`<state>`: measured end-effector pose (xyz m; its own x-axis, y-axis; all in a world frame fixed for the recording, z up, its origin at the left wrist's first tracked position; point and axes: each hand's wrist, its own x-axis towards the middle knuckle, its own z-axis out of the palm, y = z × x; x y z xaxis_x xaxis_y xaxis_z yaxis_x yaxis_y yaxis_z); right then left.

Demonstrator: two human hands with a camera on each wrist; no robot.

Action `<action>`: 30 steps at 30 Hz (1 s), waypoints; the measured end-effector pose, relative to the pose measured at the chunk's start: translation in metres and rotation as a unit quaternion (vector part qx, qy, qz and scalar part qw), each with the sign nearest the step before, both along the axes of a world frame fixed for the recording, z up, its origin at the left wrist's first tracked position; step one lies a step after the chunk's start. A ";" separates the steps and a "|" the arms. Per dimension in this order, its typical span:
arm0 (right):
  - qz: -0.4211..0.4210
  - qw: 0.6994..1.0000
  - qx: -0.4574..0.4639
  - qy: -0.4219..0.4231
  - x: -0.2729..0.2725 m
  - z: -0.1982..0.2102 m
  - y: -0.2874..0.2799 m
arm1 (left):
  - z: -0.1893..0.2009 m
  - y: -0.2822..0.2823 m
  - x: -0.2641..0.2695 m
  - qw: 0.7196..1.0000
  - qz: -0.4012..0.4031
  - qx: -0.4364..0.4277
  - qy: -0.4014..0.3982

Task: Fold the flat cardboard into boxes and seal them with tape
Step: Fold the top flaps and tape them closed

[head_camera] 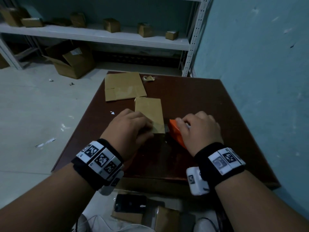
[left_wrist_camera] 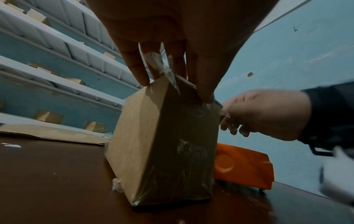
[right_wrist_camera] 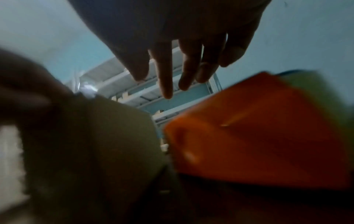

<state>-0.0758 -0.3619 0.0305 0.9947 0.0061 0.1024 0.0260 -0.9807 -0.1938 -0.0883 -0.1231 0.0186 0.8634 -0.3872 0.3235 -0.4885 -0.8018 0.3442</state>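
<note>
- Near the middle of the head view, a small folded box stands on the dark brown counter, with clear tape over its near end.
- The left hand rests on the near left part of the box; in the left wrist view its fingers reach straight down, tips pressing the box's top edge and the tape.
- The right hand is just right of the box, above an orange tape dispenser that sits on the counter touching or nearly touching the box's right side.
- In the right wrist view the right hand's fingers look straight and slightly spread above the dispenser; the picture is blurred, so I cannot tell whether they touch it.
- Toward the upper left of the counter lies a flat sheet of cardboard, with a crumpled scrap of tape just beside its far right corner.
- Across the top of the head view, small boxes stand in a row on a white shelf, and an open carton sits on the floor below it.
</note>
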 end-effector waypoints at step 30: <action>0.017 0.906 0.420 -0.043 -0.015 -0.042 0.043 | -0.003 -0.004 -0.006 0.999 -0.009 -0.052 0.009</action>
